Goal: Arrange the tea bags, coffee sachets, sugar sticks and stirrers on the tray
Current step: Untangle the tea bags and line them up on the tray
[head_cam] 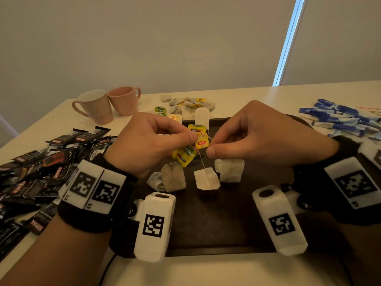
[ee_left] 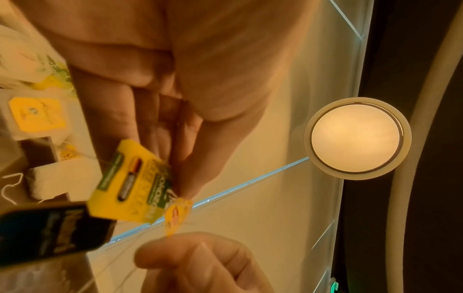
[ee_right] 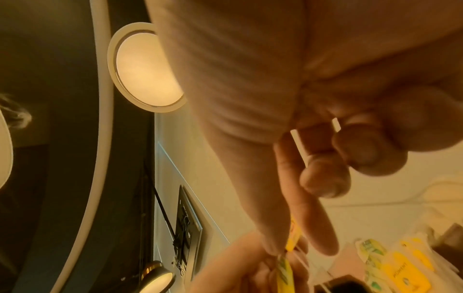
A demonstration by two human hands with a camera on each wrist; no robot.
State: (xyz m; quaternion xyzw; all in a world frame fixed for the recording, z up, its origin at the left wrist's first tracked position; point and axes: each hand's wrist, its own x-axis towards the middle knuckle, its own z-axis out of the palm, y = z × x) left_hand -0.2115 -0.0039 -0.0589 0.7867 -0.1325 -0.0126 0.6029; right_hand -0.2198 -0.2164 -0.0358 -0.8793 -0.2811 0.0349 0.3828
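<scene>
Above the dark tray (head_cam: 216,223), at mid-height: locate both hands, raised and nearly meeting at the fingertips.

Left hand (head_cam: 148,141): thumb and forefinger closed together, pinching a cluster of paper tags (head_cam: 198,139). Identify a yellow Lipton tag (head_cam: 202,141) at the pinch and a yellow-green Alokozay tag (head_cam: 184,156) just below it.

Right hand (head_cam: 257,137): thumb and forefinger clamped on a thin white string (head_cam: 201,159) just beside the Lipton tag; remaining fingers curled in.

Key relation: follow the string, which runs near-vertical from the pinch down to a hanging tea bag (head_cam: 206,179) directly beneath the two hands and above the tray. Treat this vertical line as the long axis. Both hands equally near; right hand on the strand itself, left hand anchoring the tags. Likely step in hand: separating tangled strings so that one bag comes free; pulling apart sideways appears the move required.

Materials: bags of soft, pale filter paper, flat and squarish, limp; tags of stiff glossy card; string fine and prone to snagging. Expect further bags (head_cam: 229,170) hanging alongside to swing.

Elsewhere on the pale table (head_cam: 206,269): loose tea bag pile (head_cam: 189,104) behind the tray; black foil coffee sachets (head_cam: 51,162) heaped left; blue-and-white sugar sticks (head_cam: 346,120) right; two mugs (head_cam: 97,108) far left. Stirrers not made out.
</scene>
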